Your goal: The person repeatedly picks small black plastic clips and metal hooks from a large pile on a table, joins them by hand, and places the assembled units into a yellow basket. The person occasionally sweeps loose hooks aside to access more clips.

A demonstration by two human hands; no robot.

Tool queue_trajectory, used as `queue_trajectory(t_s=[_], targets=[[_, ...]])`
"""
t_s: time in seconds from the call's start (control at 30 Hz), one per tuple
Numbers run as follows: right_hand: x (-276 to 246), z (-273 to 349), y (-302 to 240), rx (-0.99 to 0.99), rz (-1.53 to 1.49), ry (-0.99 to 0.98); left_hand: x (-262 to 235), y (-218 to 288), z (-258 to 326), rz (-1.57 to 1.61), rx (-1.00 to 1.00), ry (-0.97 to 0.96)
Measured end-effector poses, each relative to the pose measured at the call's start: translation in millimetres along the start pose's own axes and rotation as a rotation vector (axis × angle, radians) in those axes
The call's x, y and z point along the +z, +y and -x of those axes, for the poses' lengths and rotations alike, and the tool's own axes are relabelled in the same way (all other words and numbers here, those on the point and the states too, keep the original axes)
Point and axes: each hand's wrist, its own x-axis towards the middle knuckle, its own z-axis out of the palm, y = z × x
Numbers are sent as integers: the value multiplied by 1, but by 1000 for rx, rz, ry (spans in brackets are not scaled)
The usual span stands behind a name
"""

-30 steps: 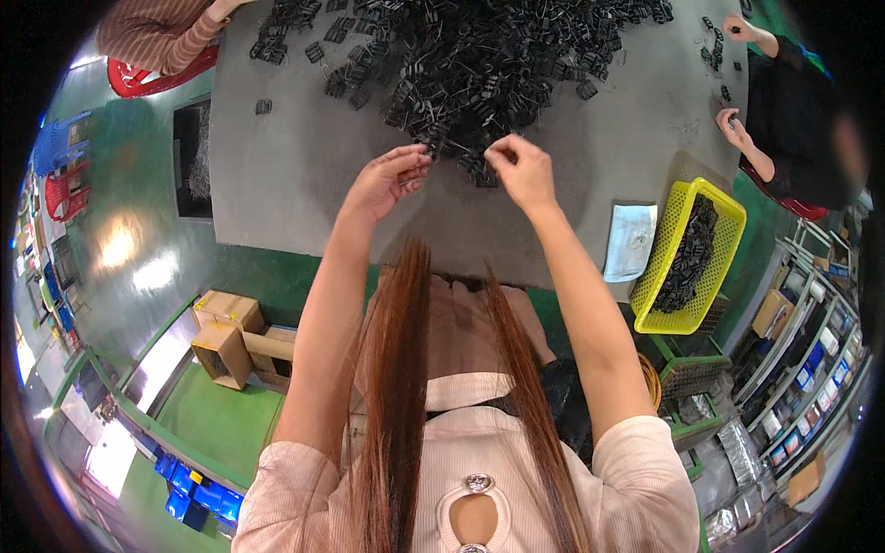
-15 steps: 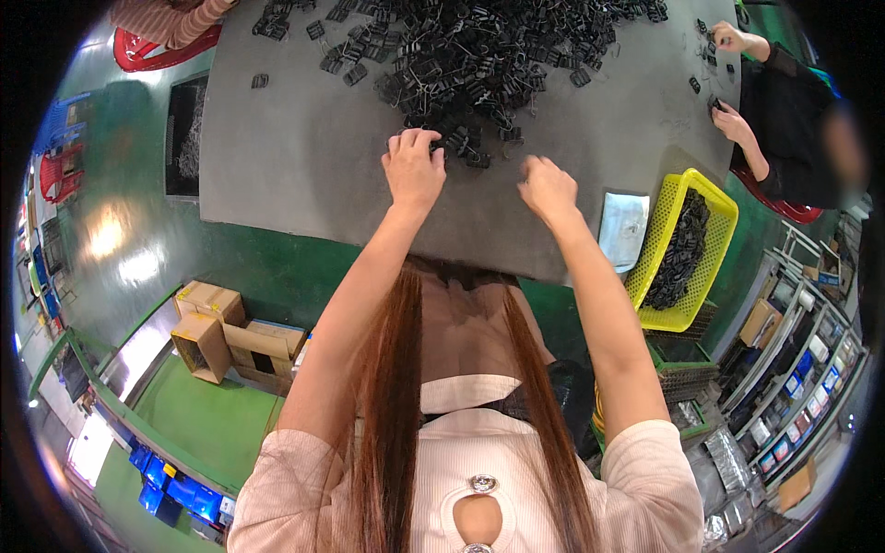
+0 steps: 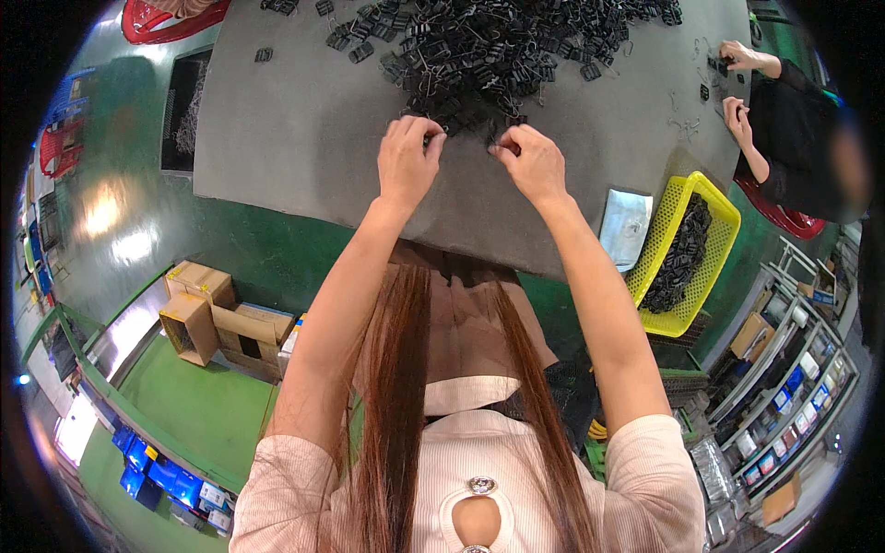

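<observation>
Table [image 3: 277,129]: spread grey before you
Heap [image 3: 484,55]: black clips [image 3: 590,71] lay tangled on it
Left grip [image 3: 408,161]: seemed pinched on a dark clip [image 3: 428,140]
Right grip [image 3: 537,166]: bent near the heap; closure unclear
Clip: probably light, stiff; broad sides seemed your best hold

Looks steeply down from head height, upright and unmirrored, facing forward across the grey tabletop [image 3: 267,138]. Catches the pale ribbed top [image 3: 442,461] and long hair [image 3: 396,396] from near at the lower edge, the left hand [image 3: 407,158] and right hand [image 3: 535,166] farther off, above the middle. Spreads fisheye-wide, bending straight edges toward a dark round rim, out to cardboard boxes [image 3: 189,327] at left and a shelving rack [image 3: 784,387] at right.
</observation>
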Motion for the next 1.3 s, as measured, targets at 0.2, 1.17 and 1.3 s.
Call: queue_trajectory(t_s=[0.2,1.17,1.3], targets=[[-13,7,12,-10,-301,202,-4,7,-16,369,-239,151],[-32,2,42,68,-285,240,-1,9,-29,209,-80,207],[-33,2,39,187,-695,196,2,6,-31,392,-283,130]])
